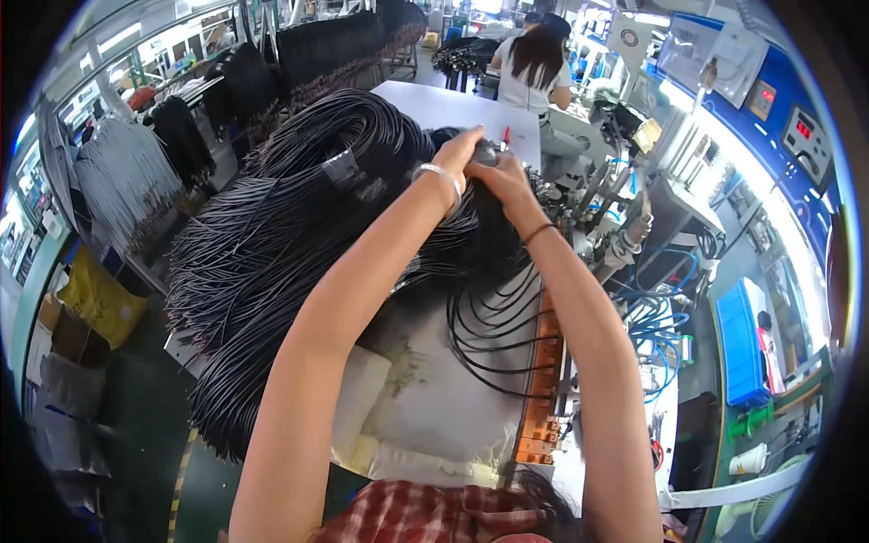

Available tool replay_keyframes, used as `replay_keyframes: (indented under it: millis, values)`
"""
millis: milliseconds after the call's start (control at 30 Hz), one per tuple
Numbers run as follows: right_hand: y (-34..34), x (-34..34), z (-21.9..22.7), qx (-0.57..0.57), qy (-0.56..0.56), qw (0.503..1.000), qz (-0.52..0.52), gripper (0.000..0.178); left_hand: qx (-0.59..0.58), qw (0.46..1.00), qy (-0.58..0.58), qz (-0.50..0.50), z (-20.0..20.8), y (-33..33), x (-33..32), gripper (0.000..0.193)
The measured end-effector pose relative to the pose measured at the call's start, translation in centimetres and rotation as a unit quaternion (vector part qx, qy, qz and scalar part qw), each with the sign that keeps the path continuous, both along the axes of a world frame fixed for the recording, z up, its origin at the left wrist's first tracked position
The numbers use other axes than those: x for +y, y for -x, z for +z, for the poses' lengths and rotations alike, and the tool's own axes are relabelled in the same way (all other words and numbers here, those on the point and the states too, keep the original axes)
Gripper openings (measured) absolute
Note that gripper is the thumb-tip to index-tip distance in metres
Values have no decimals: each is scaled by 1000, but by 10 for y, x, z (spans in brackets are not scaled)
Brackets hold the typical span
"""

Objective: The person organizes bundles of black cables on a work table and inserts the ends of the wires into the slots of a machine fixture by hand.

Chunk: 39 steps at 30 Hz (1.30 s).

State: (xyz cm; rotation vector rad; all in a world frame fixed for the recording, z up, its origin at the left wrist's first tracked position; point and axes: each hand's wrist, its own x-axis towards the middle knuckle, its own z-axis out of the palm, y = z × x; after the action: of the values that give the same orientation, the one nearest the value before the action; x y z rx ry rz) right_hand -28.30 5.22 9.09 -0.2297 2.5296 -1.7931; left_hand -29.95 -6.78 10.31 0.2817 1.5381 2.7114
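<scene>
A large heap of black cables (262, 217) covers the left and middle of the table, looped at its far end. Both my arms stretch out over it to the far side. My left hand (455, 161), with a bracelet at its wrist, is closed at a bundle of black cables (487, 222). Close beside it, my right hand (509, 181) grips the same bundle, its thumb pointing toward the left hand. The undersides of both hands are hidden. Clear plastic wrap (341, 169) goes around part of the heap.
Right of the heap, several black cables curve into an orange fixture strip (541, 398). Beyond it stand a metal machine (625, 235) and blue air tubes (665, 335). A red-tipped object (506, 136) is near my right hand. Another person (536, 68) works farther back.
</scene>
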Motion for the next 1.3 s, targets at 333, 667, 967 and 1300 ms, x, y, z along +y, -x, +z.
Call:
replay_keyframes:
  millis: [333, 667, 967, 1300]
  values:
    - [-94, 40, 25, 337, -92, 930, 117, 56, 204, 938, -211, -185, 102, 7, -91, 33]
    - [-71, -55, 10, 463, -360, 765, 267, 56, -109, 959, -220, 145, -3, -287, -217, 33]
    - [-107, -59, 22, 481, -423, 753, 150, 50, 84, 865, 485, 99, 33, -250, -202, 44]
    - [-175, -56, 54, 535, -329, 762, 157, 44, 201, 587, 710, 333, 13, -143, -194, 54]
